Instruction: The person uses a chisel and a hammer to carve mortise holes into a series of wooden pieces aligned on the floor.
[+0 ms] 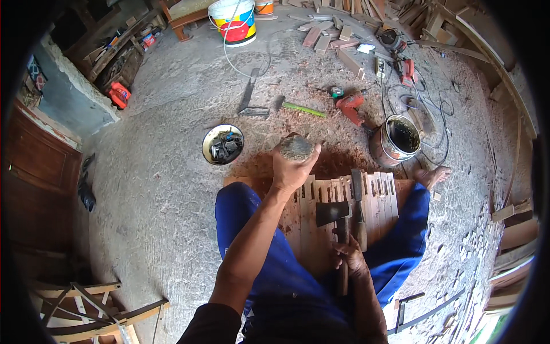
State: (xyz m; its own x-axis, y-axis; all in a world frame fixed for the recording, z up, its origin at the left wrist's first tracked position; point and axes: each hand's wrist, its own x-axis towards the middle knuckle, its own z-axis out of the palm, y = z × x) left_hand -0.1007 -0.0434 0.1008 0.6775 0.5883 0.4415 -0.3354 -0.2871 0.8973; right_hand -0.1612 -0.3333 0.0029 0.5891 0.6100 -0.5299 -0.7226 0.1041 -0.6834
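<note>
My left hand (292,171) grips a dark, roughly round block (295,146), stone or weathered wood, above the far edge of my work. My right hand (350,258) is closed on the handle of a hatchet (333,212), its dark head lying over pale wooden strips (382,200) with cut slots. The strips are laid side by side between my legs on a brown board (404,185). Beside the hatchet head, a long chisel (358,221) with a wooden handle lies on the strips.
Ahead stand a paint bucket (232,40), a pot of metal parts (207,144) and a dark-filled bucket (387,150). A green-handled hammer (303,109), a red drill (350,104), cables and offcuts (323,41) lie about. A wooden door (40,155) is left, timber right.
</note>
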